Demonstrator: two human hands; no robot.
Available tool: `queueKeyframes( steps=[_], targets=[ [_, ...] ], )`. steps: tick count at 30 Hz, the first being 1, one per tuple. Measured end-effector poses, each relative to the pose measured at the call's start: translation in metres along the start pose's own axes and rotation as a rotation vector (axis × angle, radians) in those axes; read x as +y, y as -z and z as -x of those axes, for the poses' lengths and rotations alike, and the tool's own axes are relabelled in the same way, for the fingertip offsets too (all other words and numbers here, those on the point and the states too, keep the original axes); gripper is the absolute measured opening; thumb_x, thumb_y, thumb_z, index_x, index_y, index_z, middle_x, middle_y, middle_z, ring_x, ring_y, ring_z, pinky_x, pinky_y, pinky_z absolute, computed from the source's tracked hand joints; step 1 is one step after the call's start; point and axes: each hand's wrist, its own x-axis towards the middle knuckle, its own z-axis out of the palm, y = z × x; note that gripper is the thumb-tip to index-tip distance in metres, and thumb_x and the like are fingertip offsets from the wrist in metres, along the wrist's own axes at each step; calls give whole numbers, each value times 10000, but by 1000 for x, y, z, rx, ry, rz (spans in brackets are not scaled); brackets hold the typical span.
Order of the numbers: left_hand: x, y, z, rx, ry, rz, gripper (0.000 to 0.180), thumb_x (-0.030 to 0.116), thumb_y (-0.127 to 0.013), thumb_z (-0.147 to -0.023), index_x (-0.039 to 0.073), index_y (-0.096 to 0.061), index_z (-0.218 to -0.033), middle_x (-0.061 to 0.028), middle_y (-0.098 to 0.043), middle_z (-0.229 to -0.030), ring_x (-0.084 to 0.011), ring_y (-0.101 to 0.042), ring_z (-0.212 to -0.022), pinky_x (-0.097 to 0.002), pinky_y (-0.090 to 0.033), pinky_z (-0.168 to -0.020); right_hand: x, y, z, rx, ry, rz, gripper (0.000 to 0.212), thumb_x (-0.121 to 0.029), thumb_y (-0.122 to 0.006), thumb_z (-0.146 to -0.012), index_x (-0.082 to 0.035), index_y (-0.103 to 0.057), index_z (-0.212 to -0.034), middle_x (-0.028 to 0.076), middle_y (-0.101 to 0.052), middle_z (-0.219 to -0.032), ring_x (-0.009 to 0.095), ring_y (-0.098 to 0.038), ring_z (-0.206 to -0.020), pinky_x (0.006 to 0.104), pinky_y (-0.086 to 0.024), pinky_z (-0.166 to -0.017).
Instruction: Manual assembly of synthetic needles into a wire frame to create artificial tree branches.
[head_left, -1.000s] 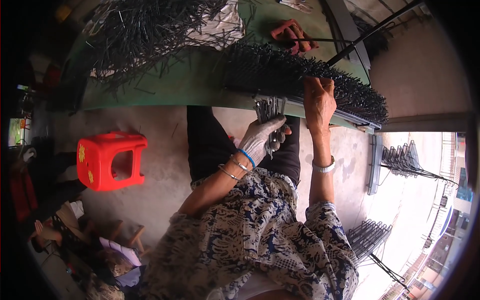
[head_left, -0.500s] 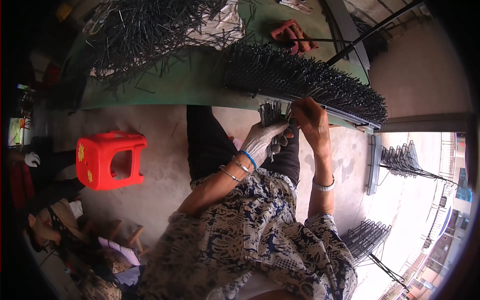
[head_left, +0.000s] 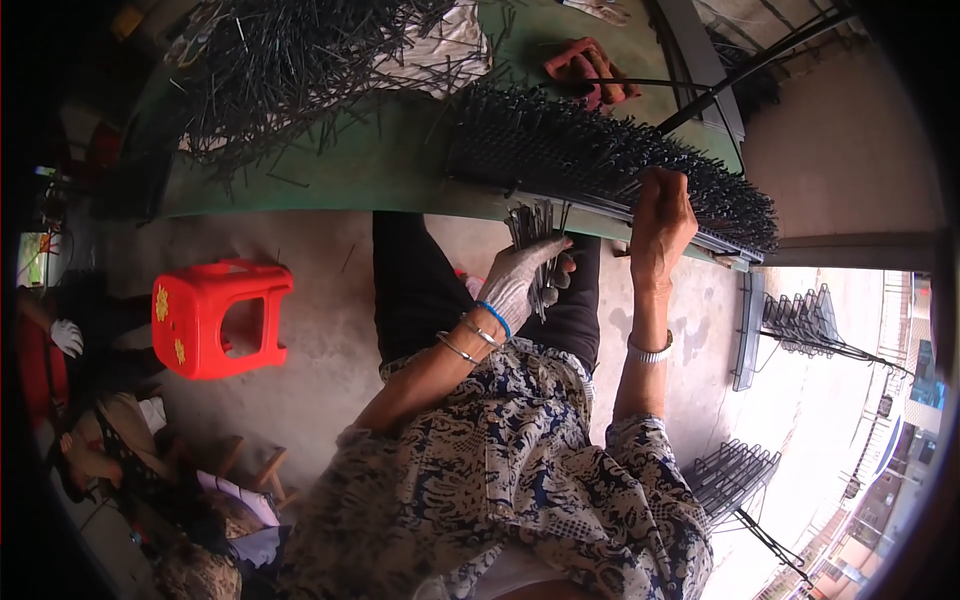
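My left hand (head_left: 522, 272), in a pale knit glove, is closed round a bundle of thin dark metal strips (head_left: 530, 222) that stick out above and below the fingers. It hangs over my lap, just off the near edge of the green table (head_left: 330, 180). On that edge lies a long black perforated rack (head_left: 490, 165), bristling with many upright dark strips (head_left: 700, 165). My bare right hand (head_left: 662, 225) is raised to the rack's front edge, right of the bundle, with fingers pinched together. Whatever they hold is hidden.
A heap of loose dark strips (head_left: 290, 75) covers the table's far left, partly on a pale cloth (head_left: 440, 50). Reddish gloves (head_left: 595, 75) lie behind the rack. A red plastic stool (head_left: 205, 320) stands at left, near another person's gloved hand (head_left: 67, 338). Wire racks (head_left: 805, 320) stand at right.
My right hand has moved right and up, from beside the bundle to the front of the rack. My left hand has shifted slightly left, still gripping the strips.
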Motion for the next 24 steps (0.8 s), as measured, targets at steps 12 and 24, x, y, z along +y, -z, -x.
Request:
queueKeyframes(
  steps=[12,24],
  targets=[
    [4,-1,3,19,-52,-17,199,240,-706,-900,54,-698,-971,-38,-698,-774,-73,-590,-561,-199,-402,-422,-3,-8,-9,-316,-6,236,58,-139,-631,-903,-133,-681,-933,78,-591,-935,238,-603,-707,343,-475,-638],
    [0,0,9,-27,-76,-67,206,262,-709,-896,67,-709,-962,-20,-681,-730,-74,-594,-551,-192,-410,-432,-25,21,19,-639,-523,-462,172,-169,-598,-983,-8,-657,-979,17,-658,-778,42,-513,-587,216,-407,-515]
  ],
)
